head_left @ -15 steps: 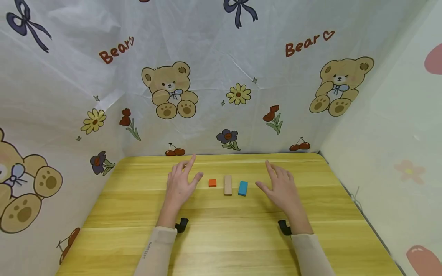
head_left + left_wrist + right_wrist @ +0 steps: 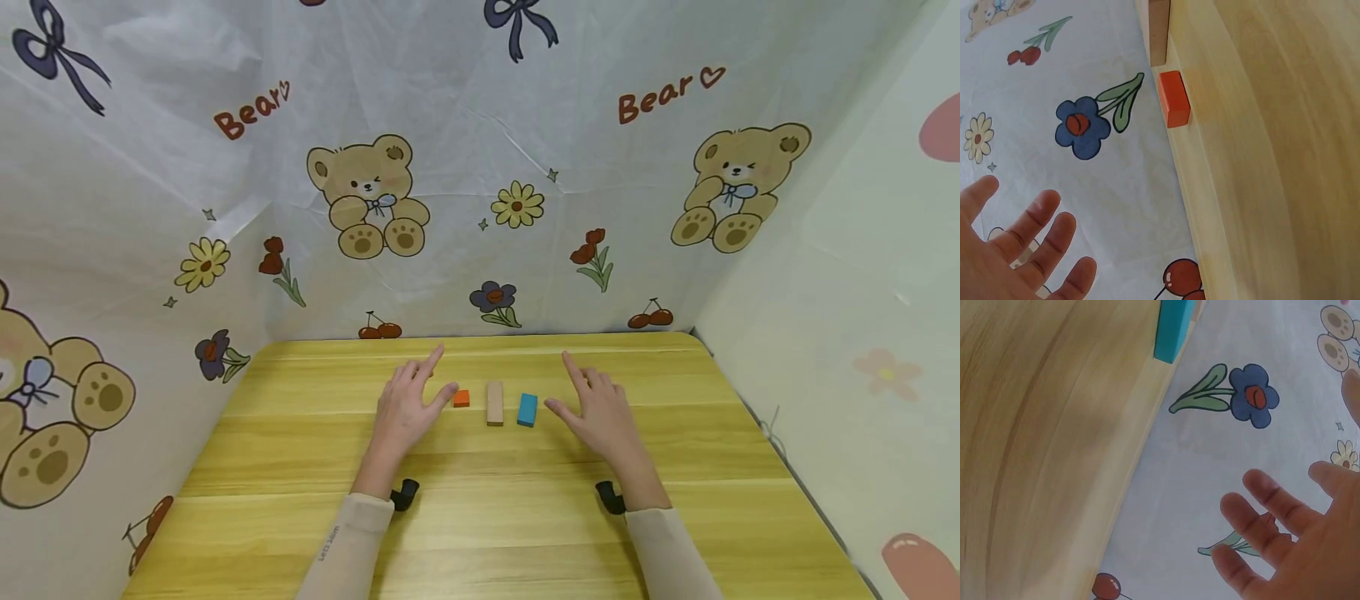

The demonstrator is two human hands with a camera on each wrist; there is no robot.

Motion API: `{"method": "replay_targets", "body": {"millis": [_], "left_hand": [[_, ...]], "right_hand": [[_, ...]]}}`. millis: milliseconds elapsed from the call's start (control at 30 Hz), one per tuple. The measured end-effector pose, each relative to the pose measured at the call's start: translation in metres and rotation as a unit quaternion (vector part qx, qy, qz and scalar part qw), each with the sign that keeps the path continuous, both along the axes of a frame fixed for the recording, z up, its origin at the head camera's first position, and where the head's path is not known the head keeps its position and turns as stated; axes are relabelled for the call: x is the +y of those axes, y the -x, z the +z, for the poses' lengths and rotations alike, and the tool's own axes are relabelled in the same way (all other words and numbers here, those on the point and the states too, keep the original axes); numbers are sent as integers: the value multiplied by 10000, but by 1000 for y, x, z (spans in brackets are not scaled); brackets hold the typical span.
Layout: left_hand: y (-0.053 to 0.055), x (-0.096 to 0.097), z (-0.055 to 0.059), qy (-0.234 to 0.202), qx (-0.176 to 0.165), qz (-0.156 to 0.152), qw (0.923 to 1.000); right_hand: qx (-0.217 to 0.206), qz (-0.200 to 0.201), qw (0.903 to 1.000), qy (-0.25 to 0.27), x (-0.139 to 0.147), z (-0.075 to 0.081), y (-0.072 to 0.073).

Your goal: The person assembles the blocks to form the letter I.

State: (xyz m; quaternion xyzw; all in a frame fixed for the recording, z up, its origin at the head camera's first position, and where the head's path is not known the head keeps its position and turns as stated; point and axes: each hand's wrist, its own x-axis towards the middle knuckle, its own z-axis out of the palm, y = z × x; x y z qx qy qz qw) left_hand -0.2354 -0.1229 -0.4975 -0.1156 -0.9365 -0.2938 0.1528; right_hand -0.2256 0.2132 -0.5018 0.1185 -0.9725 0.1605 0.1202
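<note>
Head view shows the orange block (image 2: 461, 399), the wooden block (image 2: 495, 403) and the blue block (image 2: 527, 410) in a row, set apart from each other near the middle of the frame, exactly where they lay half a second ago. What has changed is the hands: the left hand (image 2: 405, 412) has shifted right and the right hand (image 2: 602, 417) has shifted left, so both are closer to the row.

The left hand is spread wide and holds nothing; its thumb tip appears at the left edge of the orange block, though whether they touch I cannot tell. The right hand is also spread and empty, its thumb near the blue block with a gap between them in the frame.

Around them lies the yellowish table (image 2: 480, 525), with the bear-print cloth (image 2: 450, 92) filling the upper part of the frame.
</note>
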Motion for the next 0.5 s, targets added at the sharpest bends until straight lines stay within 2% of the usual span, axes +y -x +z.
{"method": "replay_targets", "body": {"millis": [300, 500], "left_hand": [[2, 7, -9, -394, -337, -184, 9985], [2, 8, -15, -624, -479, -163, 9968]], "right_hand": [[-620, 166, 9951, 755, -1, 0, 3], [-903, 331, 9895, 1078, -5, -2, 3]]}}
